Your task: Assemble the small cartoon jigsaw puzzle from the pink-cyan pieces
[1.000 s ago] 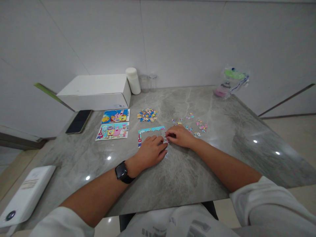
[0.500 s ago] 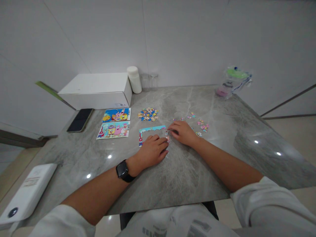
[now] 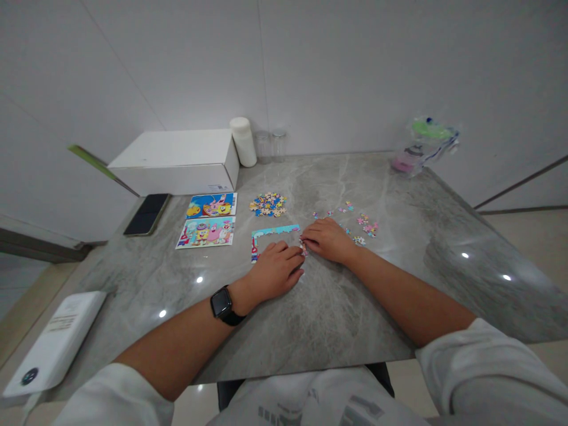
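A partly joined jigsaw puzzle border (image 3: 276, 229) lies on the grey table, its blue top edge and left side showing. My left hand (image 3: 276, 269) rests over its lower part, fingers extended, and covers the bottom edge. At the border's right side, my right hand (image 3: 327, 239) has its thumb and fingers pinched together on a small puzzle piece (image 3: 302, 241), mostly hidden by the fingertips. Several loose puzzle pieces (image 3: 367, 225) are scattered beyond and to the right of this hand. Behind the border sits a heap of puzzle pieces (image 3: 268, 205).
Two cartoon picture cards (image 3: 206, 232) lie left of the border, beside a phone (image 3: 147, 214). Along the wall stand a white box (image 3: 173, 177), a white bottle (image 3: 244, 143) and clear glasses (image 3: 278, 145). A plastic bag (image 3: 426, 148) is at back right, a white device (image 3: 55, 343) at front left.
The fingertips of my right hand have moved slightly down and closer against the border's right side. My left hand stays in place. The whole view has shifted a little.
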### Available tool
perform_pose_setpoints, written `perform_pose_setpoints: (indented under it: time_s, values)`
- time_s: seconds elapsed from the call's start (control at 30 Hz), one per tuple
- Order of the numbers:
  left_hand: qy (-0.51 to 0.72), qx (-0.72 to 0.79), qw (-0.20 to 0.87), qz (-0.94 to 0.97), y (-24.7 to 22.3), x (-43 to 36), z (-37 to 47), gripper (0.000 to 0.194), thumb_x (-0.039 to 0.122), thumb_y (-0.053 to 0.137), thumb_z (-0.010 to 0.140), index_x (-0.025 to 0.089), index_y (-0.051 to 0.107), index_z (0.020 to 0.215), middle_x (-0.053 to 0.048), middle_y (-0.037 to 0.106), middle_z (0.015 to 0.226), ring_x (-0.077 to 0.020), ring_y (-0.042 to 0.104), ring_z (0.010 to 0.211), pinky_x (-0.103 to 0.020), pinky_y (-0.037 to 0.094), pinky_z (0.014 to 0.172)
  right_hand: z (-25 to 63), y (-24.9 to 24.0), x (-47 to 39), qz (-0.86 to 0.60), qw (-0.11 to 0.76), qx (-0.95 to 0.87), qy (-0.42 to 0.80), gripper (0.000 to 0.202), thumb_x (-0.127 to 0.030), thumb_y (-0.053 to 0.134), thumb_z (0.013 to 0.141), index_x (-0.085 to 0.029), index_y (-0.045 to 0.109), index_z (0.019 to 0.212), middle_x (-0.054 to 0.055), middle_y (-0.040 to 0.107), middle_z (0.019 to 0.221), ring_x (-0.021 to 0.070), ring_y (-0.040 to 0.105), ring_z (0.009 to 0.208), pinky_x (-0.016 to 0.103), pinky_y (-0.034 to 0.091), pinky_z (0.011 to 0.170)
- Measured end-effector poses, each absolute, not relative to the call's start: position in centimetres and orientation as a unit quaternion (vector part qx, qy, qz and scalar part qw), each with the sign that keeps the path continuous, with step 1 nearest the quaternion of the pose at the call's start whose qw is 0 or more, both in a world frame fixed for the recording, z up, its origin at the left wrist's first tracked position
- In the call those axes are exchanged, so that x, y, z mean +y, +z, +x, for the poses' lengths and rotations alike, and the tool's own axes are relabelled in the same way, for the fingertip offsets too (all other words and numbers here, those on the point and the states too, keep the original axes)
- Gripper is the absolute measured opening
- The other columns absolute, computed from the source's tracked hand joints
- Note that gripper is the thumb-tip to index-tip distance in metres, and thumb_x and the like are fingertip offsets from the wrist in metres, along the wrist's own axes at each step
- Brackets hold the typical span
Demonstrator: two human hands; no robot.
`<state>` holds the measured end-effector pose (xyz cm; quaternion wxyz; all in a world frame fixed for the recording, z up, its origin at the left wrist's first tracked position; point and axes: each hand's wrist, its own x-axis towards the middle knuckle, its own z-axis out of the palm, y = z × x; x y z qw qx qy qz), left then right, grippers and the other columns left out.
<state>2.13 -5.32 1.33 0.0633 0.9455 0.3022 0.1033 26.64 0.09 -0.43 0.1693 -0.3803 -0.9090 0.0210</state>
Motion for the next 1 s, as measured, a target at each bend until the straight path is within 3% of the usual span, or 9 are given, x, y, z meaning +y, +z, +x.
perform_pose_setpoints:
  time_s: [1.0]
  values:
    - [0.096, 0.307, 0.060, 0.945, 1.60, -5.50, 2.23, 0.032, 0.037, 0.058, 0.105, 0.021, 0.069, 0.131, -0.012, 0.070, 0.131, -0.0276, 0.061, 0.114, -0.046, 0.050, 0.095, 26.76, -0.55, 0.11, -0.338, 0.205, -0.917, 0.047, 0.011, -0.020, 0.068, 0.095, -0.023, 0.078, 0.100, 0.008, 0.078, 0.102, 0.0245, 0.066, 0.098, 0.038, 0.043, 0.088]
